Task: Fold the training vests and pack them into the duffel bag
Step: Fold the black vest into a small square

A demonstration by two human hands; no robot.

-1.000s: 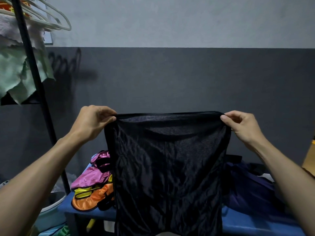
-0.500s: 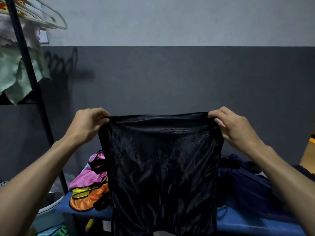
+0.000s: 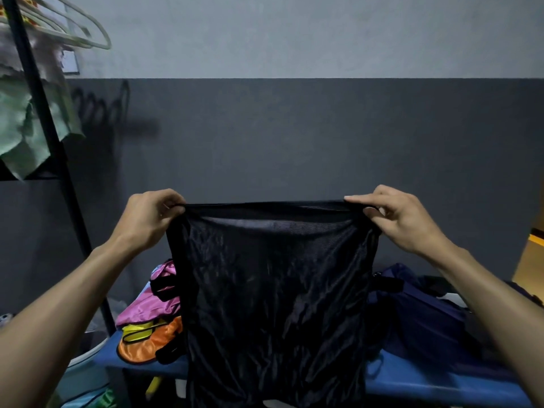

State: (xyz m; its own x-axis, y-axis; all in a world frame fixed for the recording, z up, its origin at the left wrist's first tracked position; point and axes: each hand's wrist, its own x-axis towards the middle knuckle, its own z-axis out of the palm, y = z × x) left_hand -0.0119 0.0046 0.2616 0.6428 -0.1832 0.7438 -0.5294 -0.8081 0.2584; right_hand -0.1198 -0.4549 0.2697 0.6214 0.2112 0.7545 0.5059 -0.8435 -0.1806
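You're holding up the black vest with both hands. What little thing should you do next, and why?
Probably bring the two hands together to fold the black vest in half. The left hand and right hand each pinch a top corner, so it hangs flat and stretched in the air above the blue table, ready for a fold. The navy duffel bag waits on the right.

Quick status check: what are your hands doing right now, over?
Left hand and right hand each pinch a top corner of the black vest. Vest hangs spread above the blue table. Nothing blocking.
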